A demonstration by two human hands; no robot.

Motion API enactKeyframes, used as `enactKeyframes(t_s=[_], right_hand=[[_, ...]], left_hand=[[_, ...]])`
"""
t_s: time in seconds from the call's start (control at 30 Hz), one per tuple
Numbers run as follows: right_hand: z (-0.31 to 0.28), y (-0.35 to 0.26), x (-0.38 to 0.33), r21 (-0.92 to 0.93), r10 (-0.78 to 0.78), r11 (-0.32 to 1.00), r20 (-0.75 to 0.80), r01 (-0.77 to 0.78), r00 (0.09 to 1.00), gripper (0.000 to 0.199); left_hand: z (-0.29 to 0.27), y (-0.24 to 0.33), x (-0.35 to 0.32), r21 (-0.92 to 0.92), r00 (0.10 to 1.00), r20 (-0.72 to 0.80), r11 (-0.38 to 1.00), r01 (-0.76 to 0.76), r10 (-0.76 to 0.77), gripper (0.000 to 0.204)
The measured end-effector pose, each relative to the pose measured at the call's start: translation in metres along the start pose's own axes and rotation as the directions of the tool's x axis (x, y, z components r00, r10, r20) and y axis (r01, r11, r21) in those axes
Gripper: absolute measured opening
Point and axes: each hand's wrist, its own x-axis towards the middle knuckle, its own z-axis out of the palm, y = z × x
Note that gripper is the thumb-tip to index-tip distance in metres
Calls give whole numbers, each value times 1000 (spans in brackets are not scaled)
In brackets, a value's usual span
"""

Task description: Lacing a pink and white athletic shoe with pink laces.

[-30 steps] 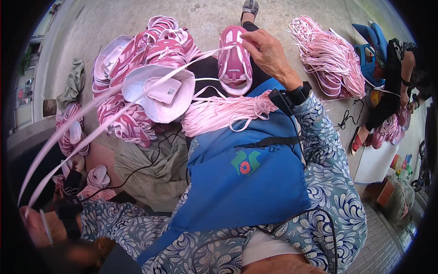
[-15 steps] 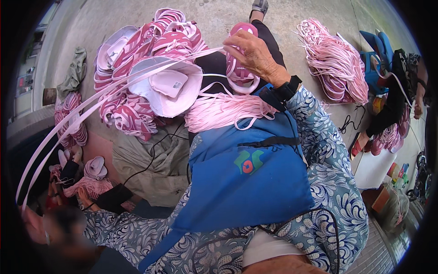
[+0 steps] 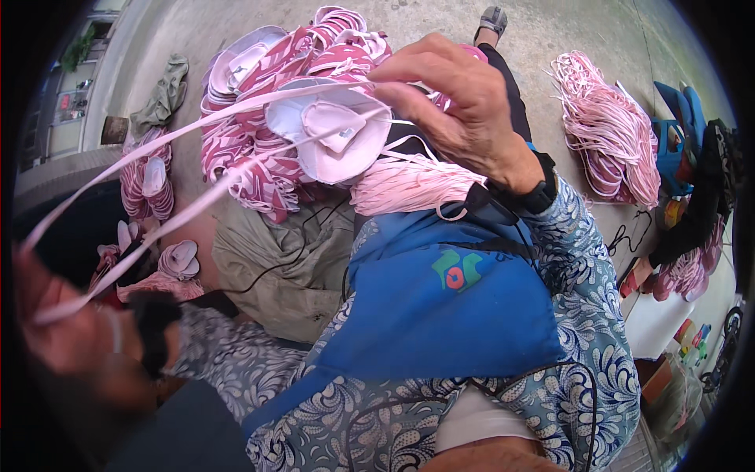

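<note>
A long pale pink shoelace (image 3: 177, 134) stretches doubled across the view, pulled out between my two hands. Its one end is pinched between thumb and finger of my right hand (image 3: 464, 102), raised above my lap. At the far left my left hand (image 3: 71, 322), smeared by motion, is closed round the lace's other end. Behind my right hand a pink shoe upper (image 3: 472, 53) is mostly hidden. A bundle of pink laces (image 3: 413, 185) lies on my lap, over the blue apron (image 3: 448, 330).
Stacked pink and white shoe uppers (image 3: 236, 138) stand ahead to the left. More uppers draped with laces (image 3: 602, 130) lie at the right. A grey-green cloth (image 3: 275, 259) covers floor at my left, with a black cord across it. Another person's dark-clothed limb (image 3: 700, 197) shows at far right.
My left hand has come up and inward from the lower left rim, still with the lace. My right hand has risen closer to the camera. The view has shifted, moving the scene rightward.
</note>
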Motion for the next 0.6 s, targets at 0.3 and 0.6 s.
enactKeyframes(t_s=[0.3, 0.6], right_hand=[[-12, -41, 2, -41, 71, 996, -67, -74, 995, 17], [-8, -27, -3, -95, 113, 987, -170, -130, 979, 22]], left_hand=[[222, -129, -124, 7, 943, 332, 1000, 13, -15, 17], [235, -140, -141, 333, 911, 386, 899, -284, 144, 24]])
